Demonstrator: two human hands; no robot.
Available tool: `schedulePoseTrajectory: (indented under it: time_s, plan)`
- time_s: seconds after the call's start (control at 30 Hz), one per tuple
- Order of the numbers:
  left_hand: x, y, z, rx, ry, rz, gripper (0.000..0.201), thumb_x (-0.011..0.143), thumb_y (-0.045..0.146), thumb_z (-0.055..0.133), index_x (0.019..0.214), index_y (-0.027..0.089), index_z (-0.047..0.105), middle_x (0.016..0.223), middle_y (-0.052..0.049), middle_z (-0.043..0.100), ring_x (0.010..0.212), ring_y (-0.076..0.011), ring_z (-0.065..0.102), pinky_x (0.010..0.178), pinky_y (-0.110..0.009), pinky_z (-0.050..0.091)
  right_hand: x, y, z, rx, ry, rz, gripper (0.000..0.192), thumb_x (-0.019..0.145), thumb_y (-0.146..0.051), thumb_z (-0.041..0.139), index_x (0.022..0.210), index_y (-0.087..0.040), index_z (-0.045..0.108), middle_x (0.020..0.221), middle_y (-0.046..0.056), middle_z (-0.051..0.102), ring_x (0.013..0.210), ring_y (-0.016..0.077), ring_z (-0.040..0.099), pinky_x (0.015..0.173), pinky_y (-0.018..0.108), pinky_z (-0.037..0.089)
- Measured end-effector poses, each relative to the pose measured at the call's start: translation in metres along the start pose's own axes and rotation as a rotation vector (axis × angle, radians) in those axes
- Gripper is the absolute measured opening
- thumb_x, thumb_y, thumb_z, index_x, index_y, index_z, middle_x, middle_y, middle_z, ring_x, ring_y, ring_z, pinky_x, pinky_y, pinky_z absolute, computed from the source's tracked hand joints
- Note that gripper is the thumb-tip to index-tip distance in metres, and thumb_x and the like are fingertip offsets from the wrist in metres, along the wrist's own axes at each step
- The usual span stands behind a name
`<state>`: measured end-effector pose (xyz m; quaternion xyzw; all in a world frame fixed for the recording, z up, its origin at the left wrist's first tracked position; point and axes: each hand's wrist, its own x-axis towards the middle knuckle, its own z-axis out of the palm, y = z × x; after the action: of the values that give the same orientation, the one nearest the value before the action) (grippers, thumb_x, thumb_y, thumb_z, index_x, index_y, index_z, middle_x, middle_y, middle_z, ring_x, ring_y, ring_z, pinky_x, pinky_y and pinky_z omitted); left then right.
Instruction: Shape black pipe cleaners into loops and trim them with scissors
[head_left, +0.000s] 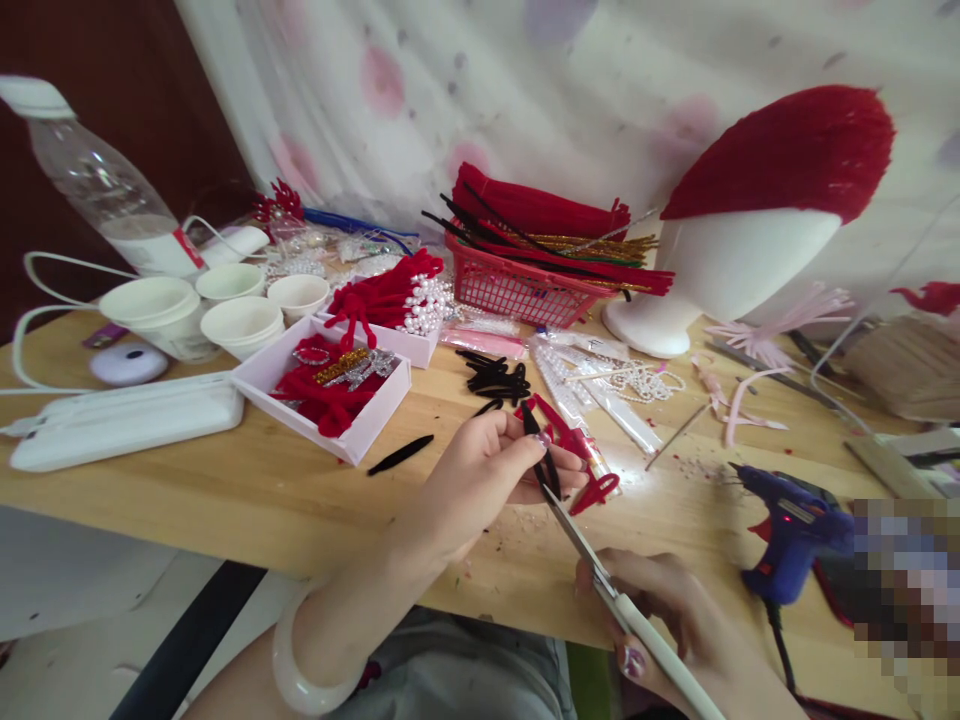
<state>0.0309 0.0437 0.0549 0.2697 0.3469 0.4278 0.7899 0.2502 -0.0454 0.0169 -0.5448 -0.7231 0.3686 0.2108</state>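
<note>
- Head camera looks down at a wooden table [225, 500] full of craft bits.
- Near the middle of the frame, the left hand [480, 475] pinches a black fuzzy stick [541, 450] between thumb and fingers. It holds the stick up off the table so the blades can get at it.
- Lower right, the right hand [675, 625] is closed around the white handles of the scissors [592, 560]. The blades point up and left, and their tips touch the black stick just beside the left fingers.
- A red fuzzy piece [592, 490] lies on the table just behind the blades, close by so it is easy to grab.
- More black stick pieces [495, 378] sit in a small pile above the left hand, and one black piece [400, 455] lies alone to its left.
- A white box [360, 425] of red and shiny bits sits left of the middle, keeping small parts together.
- A red basket [517, 290] at the top middle holds long fuzzy sticks.
- A blue glue gun [795, 530] rests at the right, near the right hand. Its cord runs off the lower edge.
- White paper cups [161, 305] stand at the upper left, well away from the hands.
- A white foam head [742, 265] with a red fuzzy top stands at the upper right.
</note>
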Motion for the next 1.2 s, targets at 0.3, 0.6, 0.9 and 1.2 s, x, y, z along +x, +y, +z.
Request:
schedulePoseTrajectory:
  time_s: [0.3, 0.6, 0.9, 1.2]
  plan:
    - [0.001, 0.000, 0.002, 0.007, -0.008, -0.021, 0.016, 0.088, 0.006, 0.053, 0.074, 0.011, 0.059, 0.066, -0.006, 0.074, 0.057, -0.0106, 0.067, 0.061, -0.021, 0.053, -0.010, 0.019, 0.008, 0.013, 0.067, 0.036, 0.063, 0.080, -0.078, 0.057, 0.105, -0.023, 0.075, 0.079, 0.007, 0.069, 0.064, 0.0219, 0.064, 0.058, 0.030, 0.053]
    - [0.004, -0.001, -0.002, 0.008, 0.024, -0.063, 0.015, 0.087, 0.007, 0.052, 0.074, 0.013, 0.059, 0.072, -0.010, 0.076, 0.062, -0.0144, 0.071, 0.059, -0.023, 0.052, 0.009, -0.016, -0.001, -0.031, -0.007, -0.012, 0.061, 0.079, -0.079, 0.057, 0.073, -0.021, 0.074, 0.058, 0.004, 0.064, 0.056, 0.0204, 0.059, 0.049, 0.027, 0.046]
    - [-0.001, -0.002, -0.008, 0.026, 0.007, 0.030, 0.006, 0.087, 0.016, 0.058, 0.083, 0.012, 0.061, 0.085, -0.013, 0.079, 0.078, -0.0221, 0.076, 0.059, -0.026, 0.055, 0.012, -0.025, -0.003, -0.065, -0.071, 0.018, 0.048, 0.077, -0.067, 0.070, 0.079, -0.020, 0.076, 0.063, 0.003, 0.067, 0.053, 0.0175, 0.053, 0.044, 0.024, 0.038]
    - [-0.008, -0.009, 0.003, -0.038, 0.038, 0.101, 0.009, 0.086, 0.020, 0.063, 0.083, 0.013, 0.059, 0.086, -0.012, 0.079, 0.085, -0.0229, 0.076, 0.067, -0.027, 0.058, 0.005, -0.015, 0.001, 0.029, -0.021, 0.010, 0.049, 0.078, -0.068, 0.067, 0.076, -0.019, 0.072, 0.066, 0.003, 0.066, 0.059, 0.0189, 0.058, 0.054, 0.026, 0.047]
